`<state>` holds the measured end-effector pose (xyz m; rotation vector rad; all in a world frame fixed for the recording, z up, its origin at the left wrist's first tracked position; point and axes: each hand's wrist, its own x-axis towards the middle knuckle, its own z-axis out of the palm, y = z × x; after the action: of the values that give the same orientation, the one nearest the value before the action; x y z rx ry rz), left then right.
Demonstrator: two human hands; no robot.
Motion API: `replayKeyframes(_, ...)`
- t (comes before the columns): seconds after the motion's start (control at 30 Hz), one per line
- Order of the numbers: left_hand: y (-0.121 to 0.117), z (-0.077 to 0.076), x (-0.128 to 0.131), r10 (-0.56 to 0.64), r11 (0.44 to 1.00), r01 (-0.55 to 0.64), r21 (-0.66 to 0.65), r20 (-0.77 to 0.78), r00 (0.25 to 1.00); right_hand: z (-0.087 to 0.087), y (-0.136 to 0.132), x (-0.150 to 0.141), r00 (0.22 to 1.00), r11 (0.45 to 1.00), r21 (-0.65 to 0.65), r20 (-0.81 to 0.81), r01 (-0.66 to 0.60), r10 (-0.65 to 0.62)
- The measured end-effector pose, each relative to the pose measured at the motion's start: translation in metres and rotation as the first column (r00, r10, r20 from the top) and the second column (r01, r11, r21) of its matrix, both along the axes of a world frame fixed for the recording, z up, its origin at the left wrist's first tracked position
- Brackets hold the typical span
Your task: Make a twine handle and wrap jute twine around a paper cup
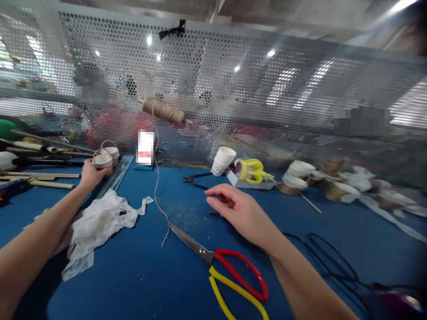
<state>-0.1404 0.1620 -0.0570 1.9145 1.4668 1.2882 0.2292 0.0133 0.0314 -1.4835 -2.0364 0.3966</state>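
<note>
My left hand is at the far left of the table, its fingers closed round a small white cup-like piece. A similar white piece stands right behind it, and a thin brown loop rises over the two. My right hand hovers over the middle of the table, loosely curled, thumb and forefinger tips a little apart and nothing visible between them. Below it lie large scissors with one red and one yellow handle. Their blade tip meets twine that hangs from a twine spool on the mesh.
A crumpled white cloth lies beside my left forearm. Farther back are a phone, blue-handled pliers, stacked white cups and yellow-handled scissors. Tape rolls and a black cable occupy the right. A perforated screen bounds the back.
</note>
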Motion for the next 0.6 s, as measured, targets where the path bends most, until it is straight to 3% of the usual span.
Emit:
replayKeyframes(0.1,-0.004,-0.002,-0.001,0.339,0.941,-0.339,-0.015,0.001,0.941,-0.004,0.037,0.014,0.961,0.979,0.037,0.186,0.199,-0.203)
replayKeyframes(0.2,-0.009,0.006,0.004,0.453,0.891,-0.453,0.030,-0.007,0.891,-0.005,0.085,0.038,0.889,0.930,0.105,0.273,0.352,-0.367)
replayKeyframes(0.27,-0.016,0.020,0.013,0.524,0.843,-0.517,0.149,-0.011,0.852,-0.001,0.114,0.054,0.820,0.884,0.171,0.329,0.435,-0.467)
replayKeyframes(0.33,-0.030,0.037,0.029,0.474,0.859,-0.452,0.240,-0.041,0.880,0.004,0.137,0.066,0.757,0.848,0.226,0.381,0.480,-0.530)
replayKeyframes(0.43,-0.064,0.054,0.067,0.313,0.862,-0.253,0.438,-0.068,0.947,0.007,0.158,0.076,0.693,0.837,0.248,0.474,0.487,-0.544)
replayKeyframes(0.5,-0.092,0.052,0.096,0.131,0.892,-0.047,0.449,-0.160,0.978,0.007,0.166,0.079,0.661,0.847,0.223,0.542,0.482,-0.519)
replayKeyframes(0.6,-0.128,0.026,0.132,-0.157,0.916,0.255,0.310,-0.308,0.938,0.005,0.173,0.083,0.623,0.861,0.163,0.627,0.482,-0.467)
